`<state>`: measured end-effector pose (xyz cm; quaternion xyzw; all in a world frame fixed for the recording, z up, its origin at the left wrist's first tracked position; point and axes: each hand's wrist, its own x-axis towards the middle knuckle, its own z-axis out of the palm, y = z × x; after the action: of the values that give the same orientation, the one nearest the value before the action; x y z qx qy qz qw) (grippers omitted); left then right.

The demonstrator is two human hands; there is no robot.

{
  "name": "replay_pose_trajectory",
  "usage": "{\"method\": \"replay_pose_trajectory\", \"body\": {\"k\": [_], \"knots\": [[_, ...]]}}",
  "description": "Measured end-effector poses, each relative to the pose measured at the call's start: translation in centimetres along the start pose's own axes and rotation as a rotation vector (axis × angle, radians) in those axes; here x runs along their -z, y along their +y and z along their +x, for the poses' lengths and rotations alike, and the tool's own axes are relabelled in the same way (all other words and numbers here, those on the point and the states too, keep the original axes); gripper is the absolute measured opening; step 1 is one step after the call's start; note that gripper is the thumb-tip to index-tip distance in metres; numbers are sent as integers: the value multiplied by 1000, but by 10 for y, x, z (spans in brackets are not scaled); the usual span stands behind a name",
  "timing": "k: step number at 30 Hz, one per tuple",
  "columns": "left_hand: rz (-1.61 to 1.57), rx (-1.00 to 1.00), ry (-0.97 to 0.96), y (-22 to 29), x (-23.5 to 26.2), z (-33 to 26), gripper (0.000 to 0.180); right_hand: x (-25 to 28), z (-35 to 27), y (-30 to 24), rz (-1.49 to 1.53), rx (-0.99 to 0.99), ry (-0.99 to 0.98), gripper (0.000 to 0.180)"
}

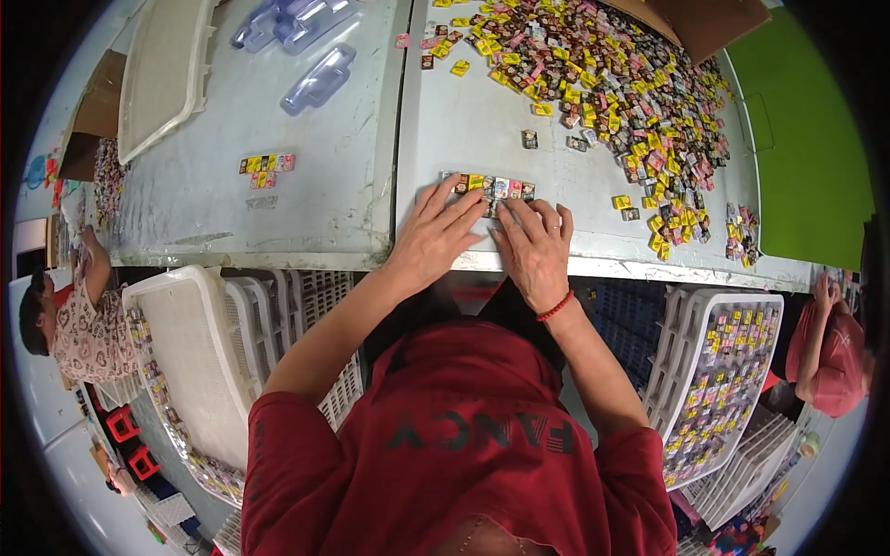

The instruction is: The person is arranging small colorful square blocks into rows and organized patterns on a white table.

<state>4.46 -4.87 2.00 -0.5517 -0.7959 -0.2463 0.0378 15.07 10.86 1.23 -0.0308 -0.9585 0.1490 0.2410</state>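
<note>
On the pale table in front of me lies a row of small, colourful printed blocks (505, 188), with a shorter row below it partly hidden by my fingers. My left hand (436, 230) grips its left end, the fingertips bent over the edge and onto the lower pieces. From the right, my right hand (536, 243) closes its bent fingers on the lower pieces, thumb near the middle. Whether a clear holder sits under the blocks cannot be made out. A similar small group of blocks (266, 167) lies farther left.
Loose blocks (593, 83) are heaped at the back right, near a cardboard box (691, 23). Clear plastic shells (320, 79) and a white tray (167, 74) lie at the back left. Crates (723, 389) filled with block sets stand beside me; another person (88, 324) sits at left.
</note>
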Motion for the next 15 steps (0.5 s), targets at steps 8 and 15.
{"method": "replay_pose_trajectory", "body": {"k": [8, 15], "knots": [[-72, -74, 290, -15, -10, 1, 22, 0, 1, 0, -9, -8, -2, 34], [85, -140, 161, -4, 3, -2, 28, 2, 0, 1, -4, 7, 2, 34]]}}
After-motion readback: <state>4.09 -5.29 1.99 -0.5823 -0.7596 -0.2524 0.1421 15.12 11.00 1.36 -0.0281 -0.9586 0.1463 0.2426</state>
